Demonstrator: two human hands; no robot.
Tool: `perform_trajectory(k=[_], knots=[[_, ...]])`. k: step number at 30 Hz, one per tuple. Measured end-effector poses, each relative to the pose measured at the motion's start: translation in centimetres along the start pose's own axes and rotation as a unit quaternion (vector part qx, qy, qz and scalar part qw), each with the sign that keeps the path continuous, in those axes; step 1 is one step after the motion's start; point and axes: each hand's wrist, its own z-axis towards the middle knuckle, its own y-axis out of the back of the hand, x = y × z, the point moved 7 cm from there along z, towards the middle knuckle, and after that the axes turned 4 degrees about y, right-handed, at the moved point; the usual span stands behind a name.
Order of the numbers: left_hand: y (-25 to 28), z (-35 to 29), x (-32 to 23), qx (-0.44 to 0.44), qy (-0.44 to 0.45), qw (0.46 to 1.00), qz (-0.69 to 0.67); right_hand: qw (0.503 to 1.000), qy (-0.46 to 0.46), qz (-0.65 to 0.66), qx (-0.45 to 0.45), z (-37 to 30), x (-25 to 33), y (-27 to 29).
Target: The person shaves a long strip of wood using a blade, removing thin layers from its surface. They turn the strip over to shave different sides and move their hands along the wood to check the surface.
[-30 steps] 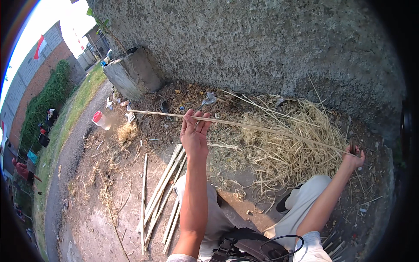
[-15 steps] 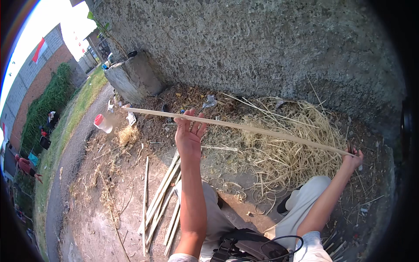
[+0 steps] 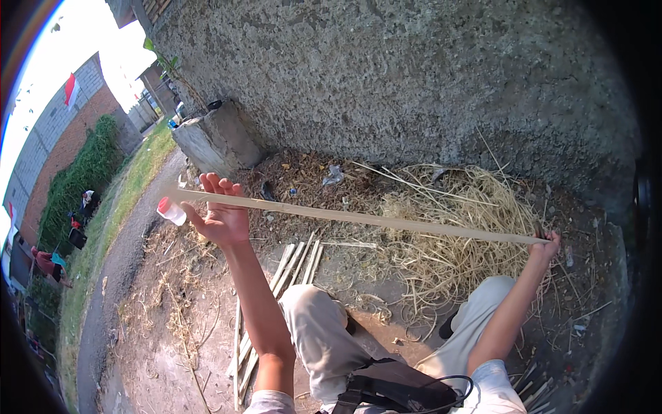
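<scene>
A long, thin, pale bamboo strip (image 3: 372, 219) stretches across in front of me, above the ground. Its right end is gripped in my right hand (image 3: 549, 247), fingers closed round it. A small dark thing (image 3: 540, 231) shows at those fingers, too little of it to name. Near the strip's left end, my left hand (image 3: 226, 219) is open, palm up, with thumb and fingers spread. The strip crosses this hand between thumb and fingertips, not gripped. Whether it touches the palm I cannot tell.
Several split bamboo strips (image 3: 283, 274) lie by my left knee. A heap of pale shavings (image 3: 455, 241) stands before the rough wall (image 3: 414, 83). Left are a red-lidded clear jar (image 3: 172, 210), a concrete block (image 3: 221, 138) and a path (image 3: 131, 241). A person (image 3: 48, 263) is far left.
My left hand has slid left along the strip to near its end, its fingers opening wide. The right hand keeps hold of the other end. The view has shifted slightly.
</scene>
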Motion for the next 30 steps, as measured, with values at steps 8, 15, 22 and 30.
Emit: perform_trajectory(k=[8, 15, 22, 30], knots=[[-5.6, -0.5, -6.7, -0.145, -0.138, 0.966, 0.163, 0.991, -0.042, -0.127, 0.003, -5.6, -4.9, -2.1], [-19.0, -1.6, -11.2, -0.155, -0.201, 0.924, 0.284, 0.959, 0.026, -0.227, -0.170, -10.7, -3.6, 0.2], [-21.5, -4.3, 0.1, -0.111, -0.166, 0.915, 0.350, 0.887, 0.115, -0.442, 0.068, -14.8, -4.6, -4.2], [-10.8, -6.7, 13.7, -0.270, -0.108, 0.825, 0.485, 0.700, -0.114, -0.545, 0.447, -36.9, -11.7, -1.6]])
